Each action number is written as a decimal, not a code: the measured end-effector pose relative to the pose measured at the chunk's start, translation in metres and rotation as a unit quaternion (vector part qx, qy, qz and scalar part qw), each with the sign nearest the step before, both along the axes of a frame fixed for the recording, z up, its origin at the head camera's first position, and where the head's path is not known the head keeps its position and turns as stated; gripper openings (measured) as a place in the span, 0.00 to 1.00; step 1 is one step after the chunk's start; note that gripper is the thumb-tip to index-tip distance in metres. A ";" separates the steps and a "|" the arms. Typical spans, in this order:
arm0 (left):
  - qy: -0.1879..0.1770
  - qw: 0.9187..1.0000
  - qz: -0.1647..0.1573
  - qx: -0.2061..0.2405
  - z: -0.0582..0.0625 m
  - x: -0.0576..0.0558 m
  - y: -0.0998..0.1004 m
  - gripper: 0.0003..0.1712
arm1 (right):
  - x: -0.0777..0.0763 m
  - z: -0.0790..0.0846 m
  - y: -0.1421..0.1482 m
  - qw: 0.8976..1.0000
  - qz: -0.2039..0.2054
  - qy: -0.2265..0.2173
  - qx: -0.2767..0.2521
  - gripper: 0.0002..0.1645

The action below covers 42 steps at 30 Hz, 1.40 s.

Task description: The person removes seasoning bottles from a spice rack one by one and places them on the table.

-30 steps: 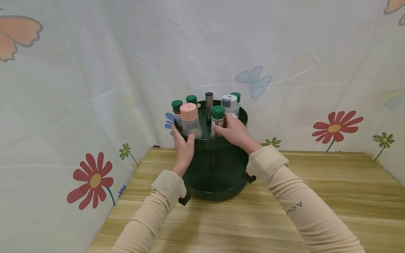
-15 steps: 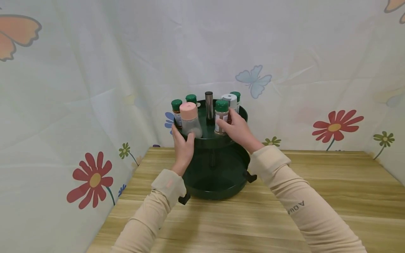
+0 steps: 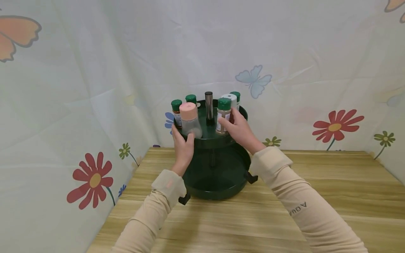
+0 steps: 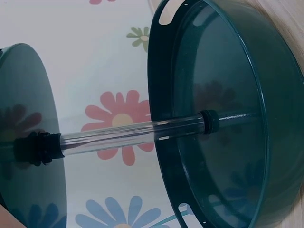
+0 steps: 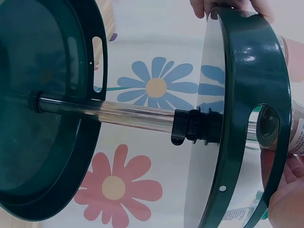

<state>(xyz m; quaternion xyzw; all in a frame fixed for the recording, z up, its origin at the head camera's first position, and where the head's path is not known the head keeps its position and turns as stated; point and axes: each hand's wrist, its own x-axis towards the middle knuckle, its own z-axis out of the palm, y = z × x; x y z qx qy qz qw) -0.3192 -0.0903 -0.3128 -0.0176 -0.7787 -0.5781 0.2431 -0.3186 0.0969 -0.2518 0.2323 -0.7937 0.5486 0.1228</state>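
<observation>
A dark green two-tier rack stands on the table. My left hand grips the left rim of its upper tray; the right wrist view shows its fingers over that rim. Just behind this hand stands a clear bottle with a pink cap. My right hand holds a green-lidded spice jar between thumb and fingers, upright at the tray's front right. Seen through the rim's slot in the right wrist view, the jar's bottom sits at or near the tray floor; contact is unclear.
Two green-lidded jars stand at the tray's left and back left. A white-capped container and another green-lidded jar are behind my right hand. A post rises mid-tray. Black handles flank the lower tray.
My right hand has shifted the spice jar a little to the right and back, closer to the white-capped container. My left hand keeps its place on the rim.
</observation>
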 end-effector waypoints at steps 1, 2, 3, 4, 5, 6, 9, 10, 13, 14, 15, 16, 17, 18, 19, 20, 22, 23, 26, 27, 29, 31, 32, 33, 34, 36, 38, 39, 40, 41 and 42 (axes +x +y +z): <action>0.000 1.000 0.000 0.000 0.000 0.000 0.000 0.46 | 0.000 0.000 0.000 1.000 0.003 0.001 -0.006 0.27; -0.001 1.000 0.000 0.000 0.000 0.000 0.000 0.46 | 0.000 -0.001 0.001 1.000 0.005 0.001 -0.011 0.28; -0.001 1.000 0.001 0.000 0.000 0.000 0.000 0.47 | -0.001 -0.001 0.002 1.000 0.007 0.003 -0.016 0.27; -0.001 1.000 0.001 0.000 0.000 0.000 0.001 0.46 | -0.001 -0.001 0.002 1.000 0.007 0.003 -0.020 0.27; 0.000 1.000 0.001 0.000 0.000 0.000 0.001 0.46 | -0.001 -0.001 0.003 1.000 0.008 0.004 -0.022 0.27; -0.001 1.000 0.001 0.000 0.000 0.000 0.001 0.46 | -0.001 -0.001 0.003 1.000 0.010 0.004 -0.025 0.27; -0.001 1.000 -0.001 0.001 0.000 0.000 0.001 0.46 | -0.001 0.000 0.005 0.999 0.011 0.004 -0.032 0.28; -0.001 1.000 -0.002 0.001 0.000 0.000 0.001 0.46 | -0.001 0.000 0.005 0.999 0.010 0.004 -0.033 0.27; -0.002 1.000 -0.005 0.000 0.000 0.000 0.000 0.46 | 0.000 0.002 0.007 0.999 0.011 0.003 -0.037 0.28; -0.003 1.000 -0.006 0.000 0.000 0.000 0.000 0.46 | 0.000 0.002 0.007 0.999 0.011 0.003 -0.038 0.28; -0.004 1.000 -0.007 -0.001 0.000 0.000 0.000 0.46 | 0.000 0.002 0.008 0.999 0.011 0.002 -0.038 0.28; -0.004 1.000 -0.009 -0.002 0.000 0.000 0.000 0.46 | 0.000 0.002 0.009 0.999 0.011 0.002 -0.039 0.27; -0.004 1.000 -0.010 -0.003 0.001 -0.001 0.000 0.46 | 0.000 0.002 0.010 0.999 0.012 0.001 -0.040 0.27; -0.005 1.000 -0.010 -0.002 0.001 -0.001 0.000 0.46 | -0.001 0.002 0.010 0.999 0.012 0.001 -0.043 0.27; -0.006 1.000 -0.011 -0.003 0.001 -0.001 -0.001 0.46 | 0.000 0.001 0.011 0.999 0.012 0.000 -0.045 0.27; -0.005 1.000 -0.010 -0.004 0.001 -0.001 -0.001 0.46 | 0.000 0.001 0.012 0.999 0.010 0.000 -0.046 0.27; -0.004 1.000 -0.009 -0.005 0.000 -0.002 -0.001 0.46 | 0.001 0.001 0.014 0.999 0.008 -0.002 -0.049 0.27; -0.003 1.000 -0.008 -0.004 0.000 -0.002 -0.001 0.46 | 0.001 0.002 0.015 0.999 0.008 -0.002 -0.050 0.27; -0.002 1.000 -0.008 -0.003 0.000 -0.002 -0.001 0.46 | 0.003 0.003 0.018 0.999 0.004 -0.003 -0.050 0.28; -0.002 1.000 -0.008 -0.003 0.000 -0.003 -0.001 0.46 | 0.004 0.003 0.019 0.999 0.004 -0.002 -0.051 0.28; -0.003 1.000 -0.008 -0.002 -0.001 -0.003 -0.001 0.45 | 0.006 0.004 0.021 0.999 0.003 0.000 -0.048 0.28; -0.003 1.000 -0.006 -0.002 0.000 -0.003 -0.001 0.45 | 0.008 0.005 0.023 0.999 0.001 0.002 -0.047 0.28; -0.003 1.000 -0.006 -0.002 0.000 -0.003 -0.001 0.45 | 0.009 0.005 0.024 0.999 0.001 0.001 -0.046 0.29; -0.002 1.000 -0.006 -0.002 0.000 -0.003 -0.001 0.45 | 0.009 0.006 0.025 0.999 0.001 -0.001 -0.045 0.29; -0.002 1.000 -0.005 -0.002 0.000 -0.003 -0.001 0.45 | 0.010 0.006 0.026 0.999 -0.001 -0.003 -0.043 0.29; 0.001 1.000 -0.004 -0.004 0.000 -0.003 -0.001 0.45 | 0.011 0.006 0.028 0.999 -0.005 -0.007 -0.040 0.29; 0.002 1.000 -0.005 -0.006 0.000 -0.003 -0.001 0.45 | 0.013 0.006 0.030 0.999 -0.008 -0.008 -0.034 0.29; 0.002 1.000 -0.005 -0.006 0.000 -0.003 -0.001 0.45 | 0.013 0.006 0.031 0.999 -0.009 -0.006 -0.031 0.29; 0.003 1.000 -0.005 -0.006 0.000 -0.003 -0.001 0.45 | 0.014 0.005 0.031 1.000 -0.010 -0.003 -0.028 0.29; 0.003 1.000 -0.006 -0.006 0.000 -0.003 -0.001 0.46 | 0.015 0.005 0.032 1.000 -0.010 -0.001 -0.025 0.29; 0.002 1.000 -0.007 -0.005 0.000 -0.003 -0.001 0.46 | 0.015 0.005 0.033 1.000 -0.010 0.001 -0.023 0.28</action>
